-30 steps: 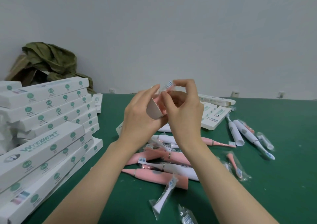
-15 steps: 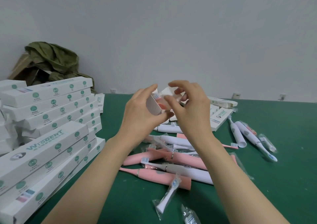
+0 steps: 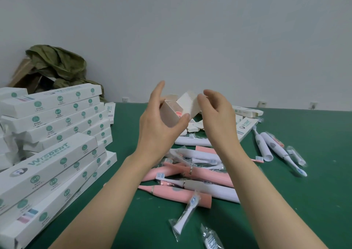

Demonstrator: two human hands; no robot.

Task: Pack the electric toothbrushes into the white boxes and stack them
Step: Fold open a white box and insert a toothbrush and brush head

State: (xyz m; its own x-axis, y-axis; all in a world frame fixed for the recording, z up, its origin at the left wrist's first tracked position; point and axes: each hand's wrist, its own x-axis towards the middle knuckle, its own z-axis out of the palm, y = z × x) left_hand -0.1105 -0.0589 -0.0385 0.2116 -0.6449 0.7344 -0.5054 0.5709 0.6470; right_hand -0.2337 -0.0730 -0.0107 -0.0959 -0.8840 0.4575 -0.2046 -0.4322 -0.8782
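Dozens of packed white boxes (image 3: 57, 115) lay stacked along the left side of the green table (image 3: 304, 201). Just right of them, the left hand (image 3: 158, 126) held one open box (image 3: 171, 113) in the air, thumb under it and fingers curled over the top. Its end flaps (image 3: 187, 104) stood up, and a pink toothbrush (image 3: 178, 113) showed inside the mouth. The right hand (image 3: 217, 115) hovered just beside the raised flap, fingers loosely bent and gripping nothing; whether a fingertip touched the card I could not tell. Below and further right, loose toothbrushes (image 3: 190, 174) and bagged brush heads (image 3: 185, 212) lay heaped on the table. With the mouth unclosed, the toothbrush could slide out if the box tipped. A flap pushed in against its end could also crease, leaving a box that would sit badly on the stack.
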